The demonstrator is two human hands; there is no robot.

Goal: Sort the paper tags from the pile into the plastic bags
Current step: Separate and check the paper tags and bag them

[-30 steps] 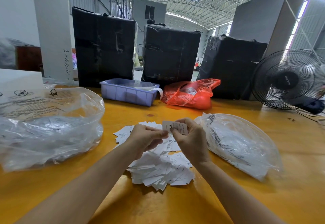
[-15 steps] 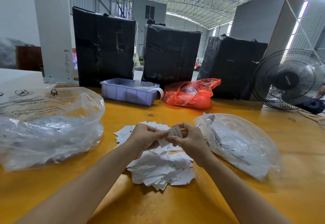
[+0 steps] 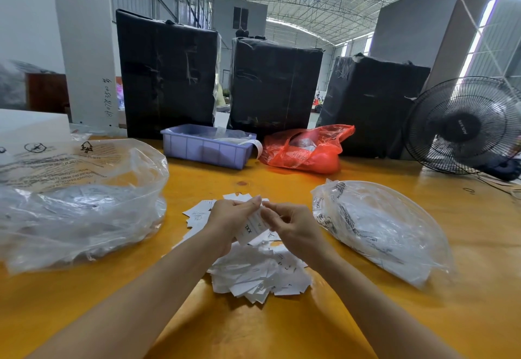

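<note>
A pile of white paper tags (image 3: 253, 274) lies on the yellow table (image 3: 253, 330) in front of me. Above it, my left hand (image 3: 229, 220) pinches a white tag (image 3: 251, 227) printed "XXL", which hangs downward from its fingertips. My right hand (image 3: 293, 226) is beside it, fingers curled, fingertips near the tag's top edge; whether they touch it I cannot tell. A large clear plastic bag (image 3: 79, 203) with tags inside sits to the left. A smaller clear plastic bag (image 3: 380, 229) holding tags lies to the right.
At the back stand a lilac plastic bin (image 3: 208, 147), a red plastic bag (image 3: 307, 150), three black-wrapped packages (image 3: 276, 82) and a black table fan (image 3: 465, 127) at the right. A white box (image 3: 31, 121) sits at the far left.
The tag was held flat between both hands a second ago. Now it has turned and hangs down from my left hand, and my right hand has loosened from it.
</note>
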